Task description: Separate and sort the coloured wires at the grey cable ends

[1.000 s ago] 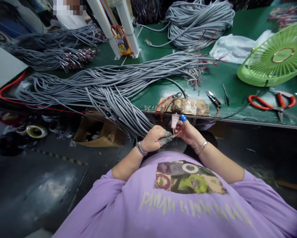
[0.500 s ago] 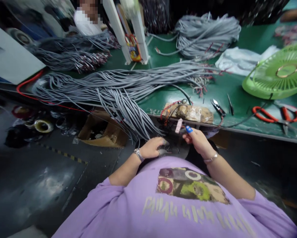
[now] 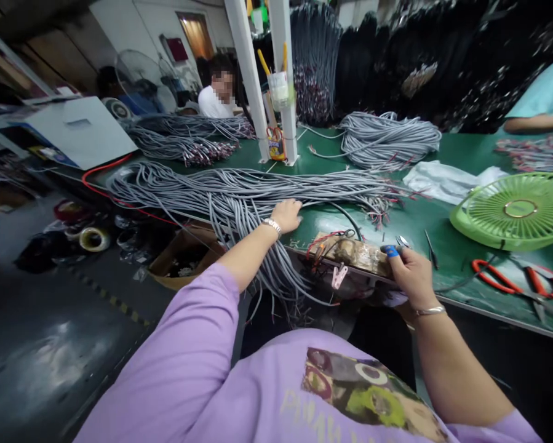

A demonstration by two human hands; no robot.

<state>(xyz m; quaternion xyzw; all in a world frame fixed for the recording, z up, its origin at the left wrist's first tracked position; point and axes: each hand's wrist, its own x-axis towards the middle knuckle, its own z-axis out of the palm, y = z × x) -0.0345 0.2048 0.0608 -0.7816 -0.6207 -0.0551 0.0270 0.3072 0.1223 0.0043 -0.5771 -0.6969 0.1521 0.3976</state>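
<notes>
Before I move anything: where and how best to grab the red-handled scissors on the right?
Probably by the left red loop, coming from above and the person's left. The scissors lie on the green table with loops spread wide and a blade pointing toward its near edge, so approaching from that edge would likely meet metal first. The right hand is on the loop's side.

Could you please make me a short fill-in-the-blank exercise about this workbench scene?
1. The left hand is at a bundle of cables that is ____ in colour.
2. The right hand wears a ____ wrap around its thumb.
3. The clip at the front edge of the table is ____ in colour.
4. Of these two hands, the ____ one is nearer the green fan.

Missing words: grey; blue; pink; right.
</notes>
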